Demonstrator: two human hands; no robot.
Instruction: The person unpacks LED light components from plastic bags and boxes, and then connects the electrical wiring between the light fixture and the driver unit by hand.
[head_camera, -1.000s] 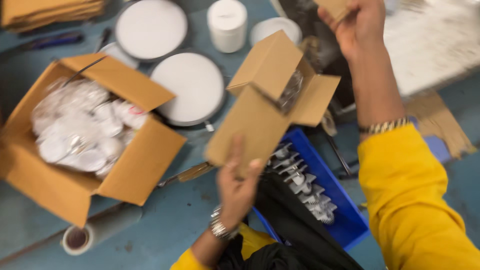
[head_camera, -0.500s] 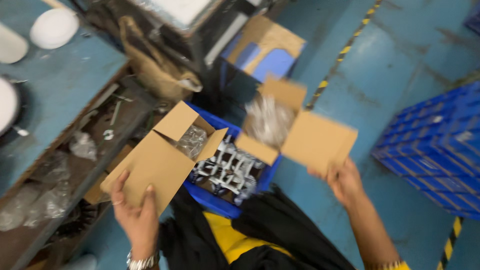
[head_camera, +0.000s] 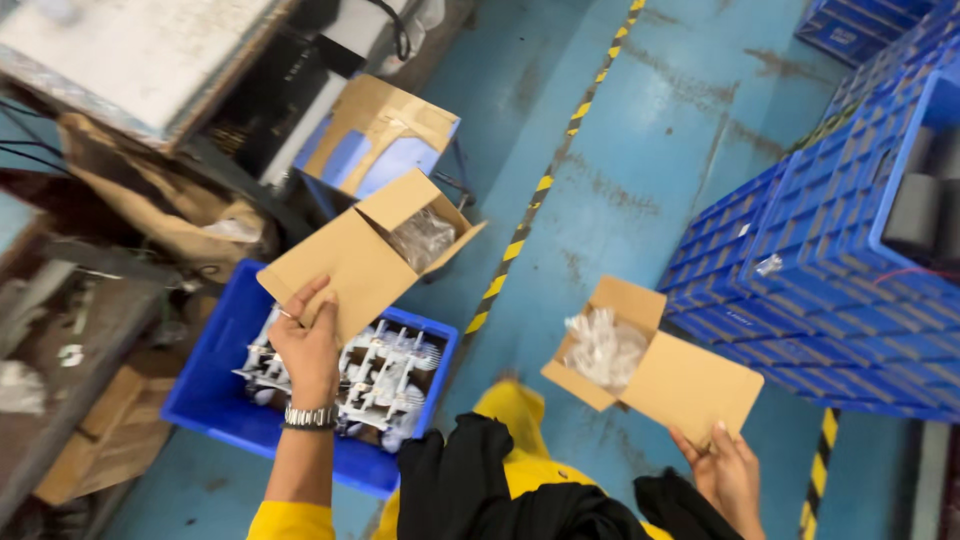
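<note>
At the lower right of the frame, the right hand (head_camera: 728, 472) grips the near edge of a small open brown cardboard box (head_camera: 655, 372), held above the blue floor; clear plastic-wrapped contents (head_camera: 604, 347) show inside. At centre left, the left hand (head_camera: 306, 345), wearing a metal wristwatch (head_camera: 308, 416), clasps a second open brown cardboard box (head_camera: 362, 252), also containing clear plastic wrapping. Directly beneath that box sits a blue plastic bin (head_camera: 215, 385) filled with white and metal parts (head_camera: 380, 375). Further off, stacked blue plastic crates (head_camera: 810, 250) occupy the right side. A yellow-black striped floor line (head_camera: 545, 180) runs diagonally toward the top.
</note>
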